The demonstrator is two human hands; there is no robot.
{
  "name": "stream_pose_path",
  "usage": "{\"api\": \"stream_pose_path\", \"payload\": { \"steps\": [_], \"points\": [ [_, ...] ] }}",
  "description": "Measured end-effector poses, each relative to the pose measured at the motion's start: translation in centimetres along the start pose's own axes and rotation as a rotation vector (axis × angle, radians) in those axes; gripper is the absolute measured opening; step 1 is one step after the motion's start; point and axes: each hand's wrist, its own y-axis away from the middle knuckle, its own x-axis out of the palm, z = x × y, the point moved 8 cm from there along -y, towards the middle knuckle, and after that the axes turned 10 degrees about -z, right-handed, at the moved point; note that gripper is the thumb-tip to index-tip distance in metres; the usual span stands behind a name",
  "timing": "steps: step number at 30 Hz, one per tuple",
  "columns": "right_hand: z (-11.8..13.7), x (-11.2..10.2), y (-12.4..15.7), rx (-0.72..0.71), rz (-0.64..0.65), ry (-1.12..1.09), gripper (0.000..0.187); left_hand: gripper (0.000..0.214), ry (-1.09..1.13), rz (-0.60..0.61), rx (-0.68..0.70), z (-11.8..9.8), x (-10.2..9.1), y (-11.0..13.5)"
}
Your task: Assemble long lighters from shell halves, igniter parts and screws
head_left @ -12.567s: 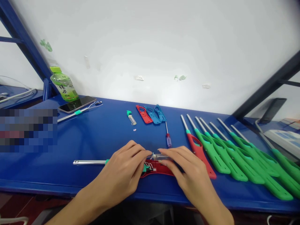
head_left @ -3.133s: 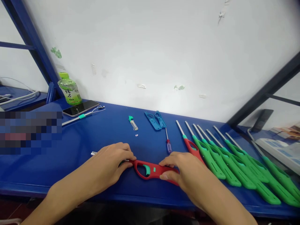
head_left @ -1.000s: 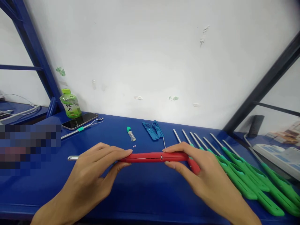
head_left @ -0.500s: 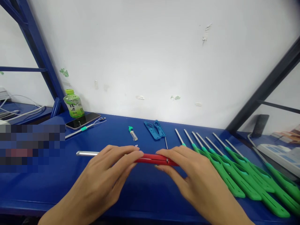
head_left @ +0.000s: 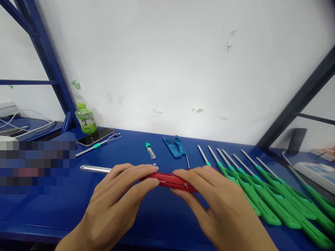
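A red long-barrelled lighter [head_left: 170,178] is held sideways above the table, its metal barrel [head_left: 90,168] pointing left. My left hand [head_left: 117,200] grips the barrel end of the red body between fingers and thumb. My right hand [head_left: 213,195] pinches the handle end, and its palm side hides the rest of that end. A seam runs along the red body between the two hands. Beyond it lie a small clear fuel tank with a green top [head_left: 150,151] and a pair of blue lighter shell halves [head_left: 175,146].
Several green long-barrelled lighters [head_left: 274,195] lie side by side at the right. A screwdriver shaft [head_left: 187,161] shows behind my right hand. A phone [head_left: 95,136], a green-capped bottle [head_left: 86,119] and a metal tube with wires [head_left: 89,150] are at the back left of the blue table [head_left: 65,205].
The red lighter has tilted slightly, its barrel tip moving left and up. My left thumb and fingers have shifted along the red body. The view has turned a little.
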Motion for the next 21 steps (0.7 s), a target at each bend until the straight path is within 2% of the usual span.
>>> {"api": "stream_pose_path", "payload": {
  "steps": [13,21],
  "points": [
    [0.92,-0.08,0.13,-0.035,-0.041,0.041,0.025,0.036,0.005,-0.019,-0.023,0.1,-0.66,0.26],
    [0.85,-0.1,0.41,-0.036,-0.004,0.011,0.021,0.044,-0.045,-0.012,-0.098,0.52,-0.99,0.55]
  ]
}}
